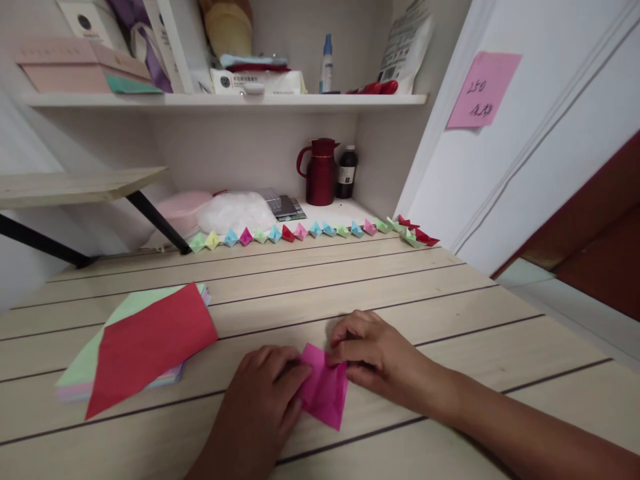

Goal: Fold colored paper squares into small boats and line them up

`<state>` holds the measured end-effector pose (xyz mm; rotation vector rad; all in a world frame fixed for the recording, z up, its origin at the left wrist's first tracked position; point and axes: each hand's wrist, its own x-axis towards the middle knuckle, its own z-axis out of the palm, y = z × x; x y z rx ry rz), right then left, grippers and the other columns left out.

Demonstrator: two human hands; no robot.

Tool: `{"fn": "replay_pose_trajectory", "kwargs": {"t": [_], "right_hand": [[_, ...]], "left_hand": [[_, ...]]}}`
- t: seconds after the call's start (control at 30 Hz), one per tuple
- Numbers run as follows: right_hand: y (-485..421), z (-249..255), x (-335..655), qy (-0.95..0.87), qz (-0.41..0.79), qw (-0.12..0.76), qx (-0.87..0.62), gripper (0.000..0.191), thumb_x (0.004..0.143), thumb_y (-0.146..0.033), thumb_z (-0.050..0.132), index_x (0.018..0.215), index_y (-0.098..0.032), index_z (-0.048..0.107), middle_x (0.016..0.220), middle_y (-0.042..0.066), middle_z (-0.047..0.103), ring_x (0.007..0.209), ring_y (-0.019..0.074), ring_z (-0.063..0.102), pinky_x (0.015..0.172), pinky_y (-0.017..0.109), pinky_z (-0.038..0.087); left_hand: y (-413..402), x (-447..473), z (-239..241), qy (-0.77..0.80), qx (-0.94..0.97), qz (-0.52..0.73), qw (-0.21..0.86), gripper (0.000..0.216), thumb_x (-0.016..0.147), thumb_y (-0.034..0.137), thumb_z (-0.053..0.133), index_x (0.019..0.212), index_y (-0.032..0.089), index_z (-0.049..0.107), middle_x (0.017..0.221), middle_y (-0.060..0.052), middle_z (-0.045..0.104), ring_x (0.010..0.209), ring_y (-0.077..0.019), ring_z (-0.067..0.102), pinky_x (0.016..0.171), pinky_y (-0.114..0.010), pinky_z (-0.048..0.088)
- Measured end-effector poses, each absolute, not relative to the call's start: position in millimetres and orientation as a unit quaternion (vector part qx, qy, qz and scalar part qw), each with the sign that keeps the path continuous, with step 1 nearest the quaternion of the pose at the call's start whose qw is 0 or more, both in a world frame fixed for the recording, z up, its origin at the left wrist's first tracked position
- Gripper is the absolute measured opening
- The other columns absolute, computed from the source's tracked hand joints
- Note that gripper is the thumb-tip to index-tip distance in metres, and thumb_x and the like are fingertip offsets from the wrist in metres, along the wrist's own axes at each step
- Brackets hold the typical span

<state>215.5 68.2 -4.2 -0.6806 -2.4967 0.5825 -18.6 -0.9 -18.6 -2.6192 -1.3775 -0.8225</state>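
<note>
A small folded piece of magenta origami paper (pixel 324 392) lies on the wooden tabletop between my hands. My left hand (pixel 270 393) grips its left edge, with the thumb on top and the fingers curled. At the upper right edge, my right hand (pixel 367 350) pinches the paper between thumb and bent fingers. Creases run across the sheet, and one corner points towards me. The parts under my fingertips are hidden.
To the left lies a stack of coloured paper (pixel 95 360) with a red sheet (pixel 155 343) askew on top. Several folded paper boats (pixel 288 233) line the table's back edge. Behind them stand a dark red jug (pixel 321 175) and a dark bottle (pixel 346 175) under a white shelf (pixel 225 101).
</note>
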Motion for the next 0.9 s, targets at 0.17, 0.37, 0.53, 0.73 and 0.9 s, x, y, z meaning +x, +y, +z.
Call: {"fn": "replay_pose_trajectory", "kwargs": {"t": [0.17,0.37,0.53,0.73,0.9], "right_hand": [[65.4,1.2,219.9,-0.918,0.221,0.230,-0.237,0.042,0.084,-0.018,0.062,0.123,-0.033,0.061,0.113,0.006,0.063,0.105,0.0223,0.057,0.089,0.037,0.042],[67.5,8.5,225.1,-0.925,0.226,0.199,-0.230,0.011,0.088,-0.030,0.064,0.094,-0.030,0.073,0.102,0.006,0.066,0.100,0.0222,0.060,0.091,0.040,0.042],[64.6,12.2,224.6,-0.918,0.251,0.190,-0.242,0.015,0.087,-0.026,0.064,0.101,-0.028,0.069,0.108,0.006,0.064,0.105,0.0216,0.058,0.093,0.037,0.042],[62.9,14.2,224.2,-0.917,0.269,0.185,-0.228,0.017,0.088,-0.023,0.064,0.104,-0.026,0.068,0.114,0.007,0.059,0.111,0.0195,0.055,0.098,0.034,0.038],[64.0,11.8,222.8,-0.924,0.255,0.175,-0.225,0.016,0.081,-0.031,0.072,0.093,-0.021,0.067,0.109,0.006,0.061,0.108,0.0204,0.056,0.098,0.037,0.036]], "left_hand": [[-1.8,-19.7,-18.3,-0.423,-0.864,-0.254,0.104,0.027,0.073,0.015,0.065,0.098,0.024,0.070,0.096,-0.007,0.073,0.083,-0.0248,0.063,0.069,-0.036,0.048],[-5.7,-19.7,-21.4,-0.416,-0.873,-0.228,0.114,0.026,0.078,0.016,0.059,0.100,0.026,0.070,0.097,-0.006,0.073,0.082,-0.0244,0.062,0.069,-0.036,0.046],[-9.2,-19.9,-19.8,-0.436,-0.865,-0.244,0.045,0.025,0.075,0.017,0.065,0.098,0.027,0.069,0.098,-0.004,0.071,0.084,-0.0231,0.062,0.072,-0.035,0.046],[-13.2,-18.7,-16.4,-0.480,-0.852,-0.209,0.011,0.027,0.081,0.016,0.061,0.103,0.031,0.068,0.106,0.000,0.069,0.095,-0.0212,0.061,0.078,-0.035,0.048],[-15.9,-17.7,-14.2,-0.497,-0.848,-0.185,0.006,0.027,0.083,0.017,0.060,0.105,0.031,0.069,0.110,-0.001,0.068,0.099,-0.0219,0.060,0.081,-0.037,0.050]]}}
